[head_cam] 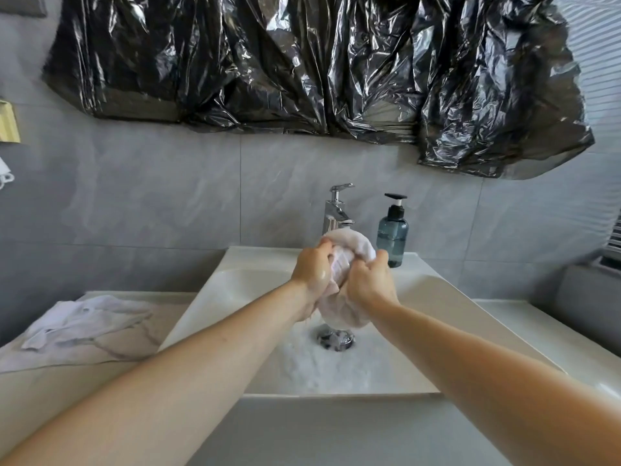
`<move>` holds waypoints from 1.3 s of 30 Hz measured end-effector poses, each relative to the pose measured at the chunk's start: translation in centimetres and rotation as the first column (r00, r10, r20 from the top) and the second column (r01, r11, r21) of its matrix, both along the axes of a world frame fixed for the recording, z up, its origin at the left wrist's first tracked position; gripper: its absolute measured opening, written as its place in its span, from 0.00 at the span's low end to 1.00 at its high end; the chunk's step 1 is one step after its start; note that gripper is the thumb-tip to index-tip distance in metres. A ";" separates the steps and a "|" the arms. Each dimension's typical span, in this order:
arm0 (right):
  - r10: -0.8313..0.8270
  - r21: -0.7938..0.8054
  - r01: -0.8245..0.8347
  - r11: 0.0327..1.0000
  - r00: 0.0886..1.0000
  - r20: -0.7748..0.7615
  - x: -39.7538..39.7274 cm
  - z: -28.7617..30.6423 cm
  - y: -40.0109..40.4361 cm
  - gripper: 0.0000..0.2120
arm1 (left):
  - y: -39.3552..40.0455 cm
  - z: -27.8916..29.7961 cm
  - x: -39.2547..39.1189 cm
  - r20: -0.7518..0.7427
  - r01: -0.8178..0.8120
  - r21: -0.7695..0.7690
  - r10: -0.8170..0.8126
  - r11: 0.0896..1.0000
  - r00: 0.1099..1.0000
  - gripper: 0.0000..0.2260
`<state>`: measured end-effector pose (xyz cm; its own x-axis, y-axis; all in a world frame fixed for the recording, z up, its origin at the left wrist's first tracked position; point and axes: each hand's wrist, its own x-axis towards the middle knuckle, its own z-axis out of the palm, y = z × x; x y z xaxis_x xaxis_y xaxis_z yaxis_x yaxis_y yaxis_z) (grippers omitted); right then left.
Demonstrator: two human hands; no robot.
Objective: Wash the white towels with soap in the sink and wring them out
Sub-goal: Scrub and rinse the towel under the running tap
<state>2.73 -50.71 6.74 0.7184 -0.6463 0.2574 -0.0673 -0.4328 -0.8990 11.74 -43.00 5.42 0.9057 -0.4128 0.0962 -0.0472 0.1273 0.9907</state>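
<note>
A bunched white towel [339,260] is held above the white sink [447,297], over the chrome drain [335,339]. Its long axis runs roughly upright, the top arched near the faucet [337,210], the lower end hanging toward the drain. The left hand [311,269] and right hand [368,280] both grip it, fingers curled round the cloth. Foamy water lies in the basin bottom. A blue-grey soap pump bottle [392,232] stands on the sink's back rim. More white towels [84,322] lie crumpled on the countertop [67,398] to the left.

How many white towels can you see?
2. One white towel is gripped by the left hand and right hand over the sink. The other towel lies on the left counter.
</note>
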 end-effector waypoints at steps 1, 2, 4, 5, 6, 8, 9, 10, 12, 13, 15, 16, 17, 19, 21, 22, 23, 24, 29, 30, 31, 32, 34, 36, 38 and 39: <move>-0.002 -0.005 0.002 1.000 1.000 -0.029 0.3 -0.2 -0.5 0.08 | -0.1 0.0 0.0 0.041 -0.031 0.025 0.030 0.999 0.999 0.21; 0.019 -0.008 -0.020 1.000 0.998 -0.061 0.4 -0.5 -0.9 0.10 | 0.2 0.0 -0.2 0.097 -0.054 0.054 0.049 0.997 0.994 0.19; 0.084 -0.056 -0.095 0.994 0.982 -0.167 0.1 -0.9 -1.6 0.15 | 1.2 0.0 0.0 0.247 -0.153 0.205 0.100 0.967 0.964 0.17; 0.118 -0.120 -0.154 0.981 0.957 -0.265 -0.1 -1.2 -2.0 0.17 | 1.9 -0.2 0.1 0.339 -0.232 0.360 0.105 0.904 0.935 0.18; 0.134 -0.205 -0.229 0.951 0.908 -0.396 -0.6 -1.2 -2.4 0.18 | 2.5 -0.7 0.5 0.422 -0.309 0.546 0.064 0.779 0.905 0.19; 0.082 -0.361 -0.348 0.865 0.809 -0.583 -1.5 -1.7 -3.5 0.19 | 3.6 -1.5 0.4 0.434 -0.321 0.835 -0.177 0.446 0.883 0.18; 0.063 -0.407 -0.380 0.831 0.791 -0.609 -1.9 -2.0 -4.0 0.20 | 3.9 -1.7 0.3 0.397 -0.309 0.899 -0.278 0.312 0.875 0.20; 0.067 -0.423 -0.394 0.816 0.791 -0.608 -2.4 -2.0 -4.2 0.21 | 4.1 -1.4 -0.2 0.358 -0.277 0.917 -0.291 0.286 0.887 0.23; 0.093 -0.440 -0.416 0.796 0.802 -0.590 -3.0 -1.9 -4.1 0.22 | 4.1 -0.6 -0.8 0.344 -0.234 0.888 -0.234 0.395 0.909 0.29; 0.109 -0.445 -0.459 0.769 0.780 -0.616 -3.2 -1.7 -4.0 0.22 | 4.0 -0.1 -1.1 0.328 -0.193 0.875 -0.250 0.445 0.911 0.32; 0.129 -0.420 -0.500 0.757 0.745 -0.655 -3.6 -1.9 -3.9 0.25 | 3.9 0.0 -1.8 0.224 -0.092 0.919 -0.318 0.383 0.921 0.38; 0.117 -0.403 -0.500 0.766 0.726 -0.678 -3.9 -1.9 -3.6 0.27 | 3.9 -0.6 -2.1 0.191 -0.086 0.953 -0.358 0.290 0.914 0.39; 0.096 -0.414 -0.515 0.751 0.705 -0.703 -4.1 -2.1 -3.4 0.26 | 4.0 -1.3 -2.4 0.202 -0.129 0.969 -0.376 0.211 0.904 0.39; 0.116 -0.374 -0.529 0.762 0.680 -0.724 -4.1 -2.5 -2.7 0.14 | 3.4 -2.4 -1.9 0.339 -0.274 0.937 -0.377 0.216 0.862 0.33; 0.148 -0.269 -0.365 0.891 0.795 -0.588 -3.7 -1.7 -2.1 0.10 | 2.7 -2.1 -1.5 0.394 -0.262 0.867 -0.263 0.423 0.881 0.25; 0.175 -0.173 -0.288 0.942 0.861 -0.478 -3.5 -1.2 -1.8 0.11 | 2.3 -1.8 -1.2 0.354 -0.198 0.793 -0.171 0.577 0.919 0.24; 0.168 -0.078 -0.214 0.974 0.908 -0.383 -3.2 -0.8 -1.5 0.13 | 2.0 -1.4 -0.9 0.284 -0.126 0.667 -0.095 0.735 0.954 0.24; 0.167 -0.023 -0.181 0.983 0.946 -0.279 -3.0 -0.6 -0.8 0.16 | 1.7 -1.2 -0.4 0.200 -0.065 0.497 -0.042 0.865 0.979 0.23; 0.192 -0.046 -0.192 0.980 0.981 0.004 -2.9 -0.2 2.1 0.14 | 1.6 0.1 -1.0 -0.100 0.158 0.000 -0.157 0.988 0.983 0.09; 0.139 -0.076 -0.136 0.988 0.990 0.033 -2.6 0.2 1.9 0.14 | 1.4 -0.1 -1.0 -0.089 0.147 0.013 -0.145 0.989 0.985 0.09; 0.069 -0.071 -0.065 0.995 0.995 0.066 -2.2 0.5 1.5 0.13 | 1.2 -0.1 -1.4 -0.062 0.133 0.036 -0.130 0.990 0.989 0.08; 0.004 -0.024 -0.002 1.000 0.997 0.079 -2.1 1.0 1.2 0.12 | 1.0 -0.3 -1.4 -0.042 0.126 0.044 -0.124 0.991 0.991 0.07; -0.011 0.129 0.000 0.992 0.997 0.081 -2.1 0.8 1.9 0.12 | 1.0 -0.5 -0.8 -0.037 0.107 0.053 -0.105 0.993 0.994 0.09; 0.120 0.207 -0.135 0.969 0.989 0.084 -2.7 -0.2 3.6 0.11 | 1.4 -0.7 -0.1 -0.040 0.088 0.025 -0.087 0.996 0.995 0.08; 0.203 0.174 -0.214 0.961 0.976 0.077 -3.2 -0.9 3.9 0.10 | 1.9 -0.6 -0.1 -0.042 0.047 -0.018 -0.047 0.999 0.998 0.04; 0.183 0.126 -0.190 0.974 0.981 0.067 -2.8 -0.5 3.2 0.08 | 2.0 -0.3 -0.5 -0.032 0.007 -0.021 -0.008 1.000 0.999 0.04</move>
<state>-0.08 -47.53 6.21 0.8165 -0.5331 0.2214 0.0538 -0.3117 -0.9487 11.21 -40.99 5.14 0.9052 -0.4180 0.0762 -0.0147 0.1485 0.9888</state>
